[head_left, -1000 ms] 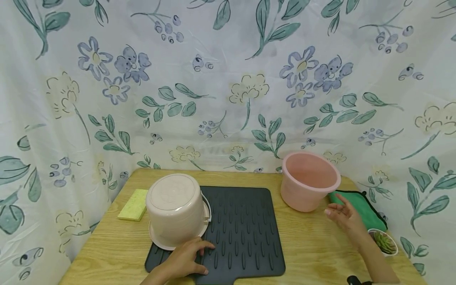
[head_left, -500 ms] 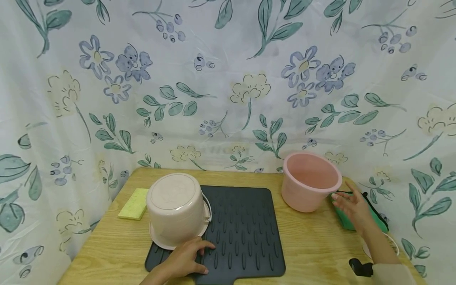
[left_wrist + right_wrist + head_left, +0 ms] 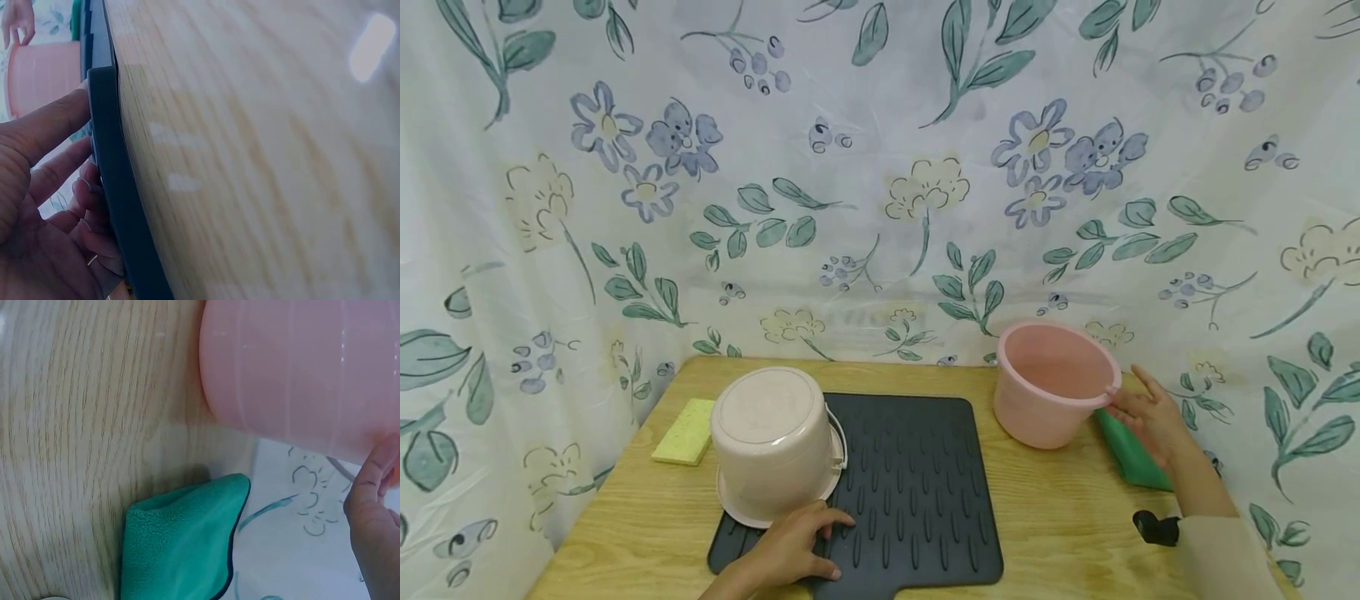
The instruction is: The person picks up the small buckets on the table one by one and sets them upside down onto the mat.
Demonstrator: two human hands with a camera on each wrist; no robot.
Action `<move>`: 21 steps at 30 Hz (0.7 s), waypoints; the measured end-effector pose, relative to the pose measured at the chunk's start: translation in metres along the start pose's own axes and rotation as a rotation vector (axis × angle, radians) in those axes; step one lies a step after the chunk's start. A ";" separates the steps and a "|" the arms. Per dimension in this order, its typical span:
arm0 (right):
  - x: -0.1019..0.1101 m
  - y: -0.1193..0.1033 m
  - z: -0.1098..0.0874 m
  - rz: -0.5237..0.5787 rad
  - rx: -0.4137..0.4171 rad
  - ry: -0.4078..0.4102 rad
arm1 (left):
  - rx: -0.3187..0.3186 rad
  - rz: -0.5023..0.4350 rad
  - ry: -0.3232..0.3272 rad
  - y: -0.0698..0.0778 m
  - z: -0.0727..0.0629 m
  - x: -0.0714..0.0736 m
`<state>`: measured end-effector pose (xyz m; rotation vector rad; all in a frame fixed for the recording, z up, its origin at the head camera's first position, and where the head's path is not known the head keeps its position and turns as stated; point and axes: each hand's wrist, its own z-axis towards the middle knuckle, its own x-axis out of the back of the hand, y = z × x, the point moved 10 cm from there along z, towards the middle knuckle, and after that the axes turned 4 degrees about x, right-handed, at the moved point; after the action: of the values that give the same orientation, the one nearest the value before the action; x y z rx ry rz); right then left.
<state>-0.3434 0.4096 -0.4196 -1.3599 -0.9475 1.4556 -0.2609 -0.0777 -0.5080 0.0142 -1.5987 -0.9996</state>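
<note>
My right hand (image 3: 1153,421) is at the near right rim of a pink plastic bucket (image 3: 1037,421), which stands upright at the table's back right. A fingertip shows over the rim, while the thumb (image 3: 381,456) lies against the outer wall. My left hand (image 3: 790,546) rests on a black ridged drying mat (image 3: 917,492) near its front edge. Its thumb and relaxed fingers touch the mat (image 3: 106,125) and hold nothing. Just beyond that hand, a beige bucket (image 3: 767,442) sits upside down on the mat's left part, its handle at the right side.
A yellow sponge cloth (image 3: 685,432) lies left of the beige bucket. Behind the right hand is a folded green cloth (image 3: 187,544), partly hidden in the head view. The wooden table (image 3: 1060,525) ends at a floral curtain (image 3: 865,167).
My right hand has moved forward from beside the green cloth to the pink bucket's rim and taken hold there. The left hand has stayed on the mat.
</note>
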 end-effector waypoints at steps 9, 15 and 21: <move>0.002 0.003 0.005 0.034 -0.032 -0.012 | 0.013 -0.009 0.001 -0.001 -0.001 -0.001; 0.000 0.001 0.012 0.145 -0.034 -0.062 | 0.036 -0.015 -0.007 -0.004 -0.001 -0.001; -0.006 0.002 0.014 0.154 -0.058 -0.134 | 0.028 -0.008 0.001 -0.005 -0.001 -0.001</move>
<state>-0.3578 0.4039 -0.4179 -1.4176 -0.9950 1.6644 -0.2622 -0.0808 -0.5122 0.0404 -1.6131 -0.9829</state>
